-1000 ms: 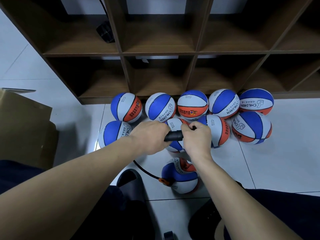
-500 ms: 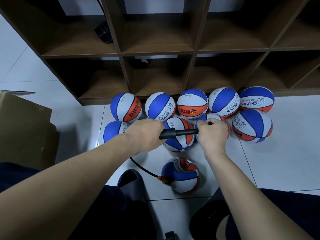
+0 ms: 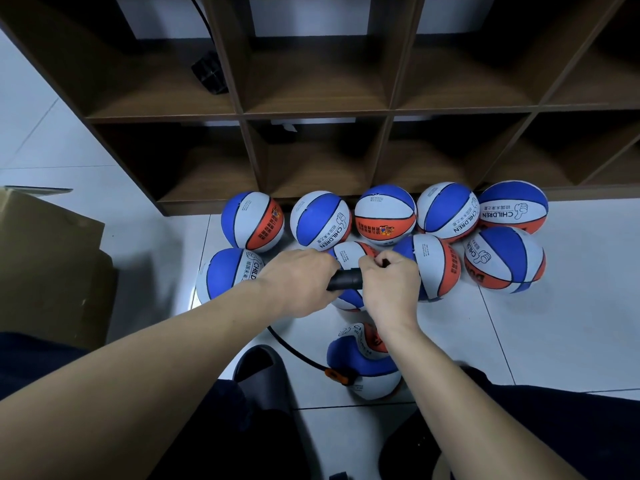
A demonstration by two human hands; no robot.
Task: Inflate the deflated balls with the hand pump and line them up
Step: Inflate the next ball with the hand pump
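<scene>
- Left hand point(image 3: 298, 284) grips the black hand pump point(image 3: 344, 279) barrel; right hand point(image 3: 389, 284) clenches its handle, hands nearly touching.
- Hose point(image 3: 294, 351) runs to the soft ball point(image 3: 365, 362) on the floor point(image 3: 540, 334), near the inflated balls point(image 3: 384, 214) along the shelf point(image 3: 311, 112) base.

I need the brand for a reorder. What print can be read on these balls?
"CHILDREN": second ball in the back row
"CHILDREN": fourth ball in the back row
"CHILDREN": rightmost back ball
"CHILD", cut off by the left hand: leftmost front ball
Chinese characters, small print: unreadable.

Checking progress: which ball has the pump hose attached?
The ball nearest the person, alone in front of the others: the black hose ends at its orange connector.
</scene>
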